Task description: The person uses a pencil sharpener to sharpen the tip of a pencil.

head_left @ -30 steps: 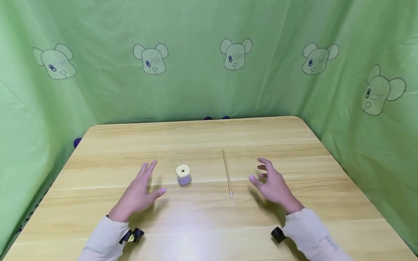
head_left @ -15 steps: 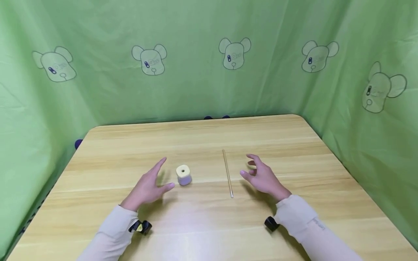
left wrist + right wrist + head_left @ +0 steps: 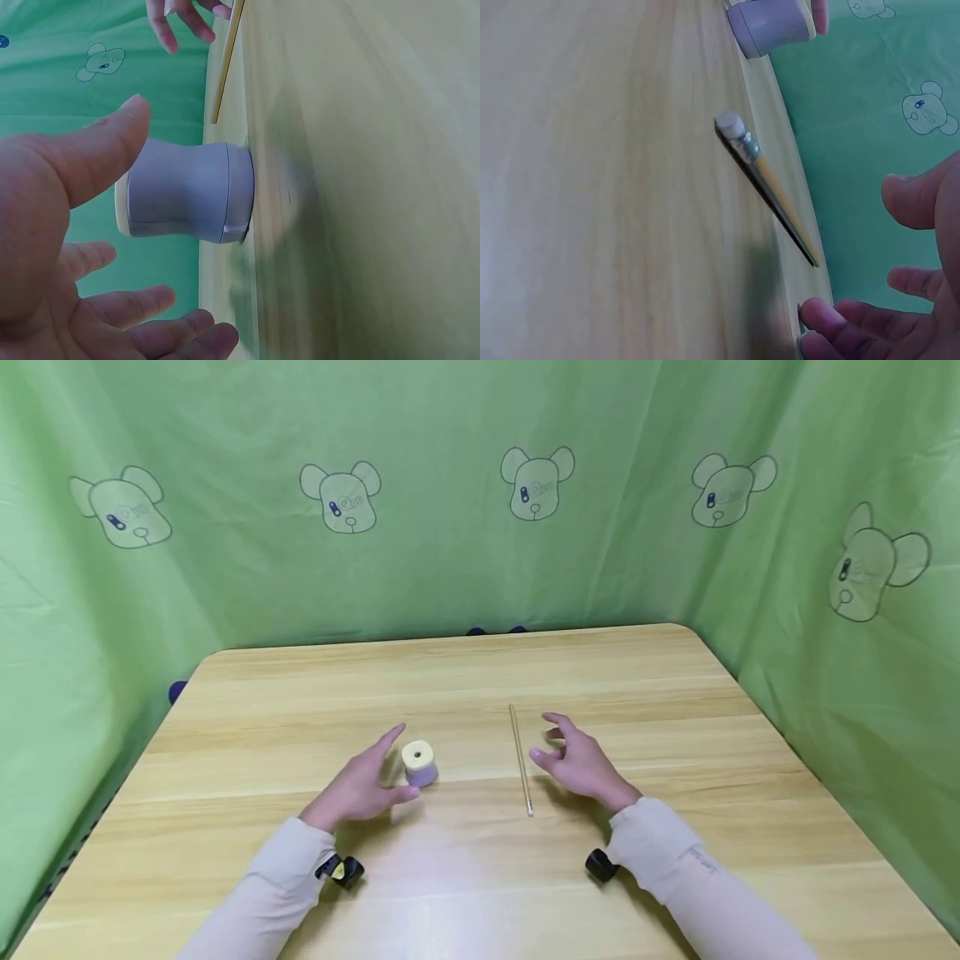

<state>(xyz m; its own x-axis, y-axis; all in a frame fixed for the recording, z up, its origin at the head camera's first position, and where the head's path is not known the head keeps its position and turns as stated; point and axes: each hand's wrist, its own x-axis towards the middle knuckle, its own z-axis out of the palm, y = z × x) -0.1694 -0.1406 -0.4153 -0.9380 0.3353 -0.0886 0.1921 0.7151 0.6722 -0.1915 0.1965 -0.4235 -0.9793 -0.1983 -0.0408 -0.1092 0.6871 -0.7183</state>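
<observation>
A small purple pencil sharpener (image 3: 420, 772) with a cream top and a round hole stands upright on the table. My left hand (image 3: 358, 787) is just left of it, thumb and fingers spread around its near and far sides; in the left wrist view the thumb overlaps the sharpener (image 3: 184, 191), and contact cannot be told. To the right, a wooden pencil (image 3: 521, 760) lies flat, its white eraser end towards me, as the pencil (image 3: 784, 199) in the right wrist view also shows. My right hand (image 3: 581, 766) hovers right of the pencil, fingers loosely bent, holding nothing.
The wood-grain table (image 3: 465, 672) has rounded far corners. Green curtains (image 3: 435, 560) printed with bear heads hang behind it and on both sides. Each wrist wears a small black camera, such as the left wrist camera (image 3: 348, 871).
Both hands have moved inward: the left hand rightward to the sharpener, the right hand leftward towards the pencil. The sharpener and pencil stay in place on the table.
</observation>
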